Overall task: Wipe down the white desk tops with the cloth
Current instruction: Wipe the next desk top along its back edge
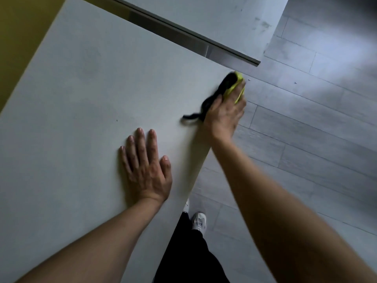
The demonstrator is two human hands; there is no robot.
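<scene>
From the head view, the near white desk top (85, 94) fills the left of the frame, its right edge running diagonally above the grey plank floor (306, 129). The right hand (224, 113) presses flat on a cloth (234, 84) — yellow-green with a black part trailing back along the desk — right at the desk's far right corner, fingers spread over it rather than curled round it. The left hand (145, 166) lies open, palm down, on the bare top near the right edge, holding nothing. A metal strip (183, 39) divides this desk from a second white top (214, 15) beyond. Below the edge show dark trousers (189, 252) and a pale shoe (199, 221).
</scene>
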